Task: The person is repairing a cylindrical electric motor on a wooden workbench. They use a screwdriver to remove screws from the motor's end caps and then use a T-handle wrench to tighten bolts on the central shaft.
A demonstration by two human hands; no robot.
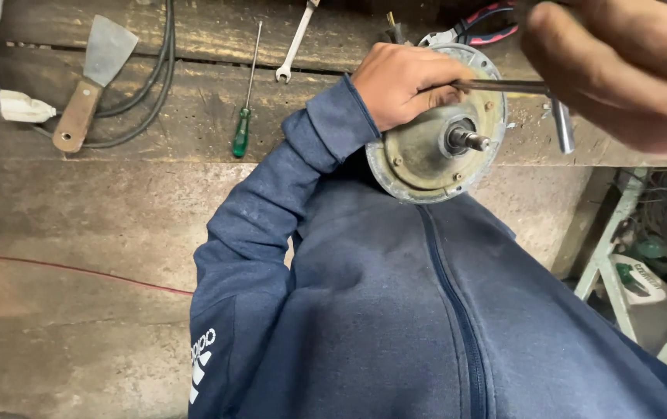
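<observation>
Left hand (403,81) gripping rim of round, grimy metal disc (426,159) at bench edge, stubby shaft (469,140) pointing at viewer, right hand (620,70) pinching smooth steel T-wrench (531,97), bar lying sideways across disc

A round, tarnished metal motor housing plate (426,151) with a brassy, grimy face stands on edge at the front rim of the worn wooden desk (155,93), its face tilted toward the camera. A short steel shaft (469,140) juts from its dark centre hub, and small bolts dot the rim. A slim steel T-handle socket wrench (535,97) lies across the plate's upper right edge, its socket end hanging down just right of the plate.
</observation>
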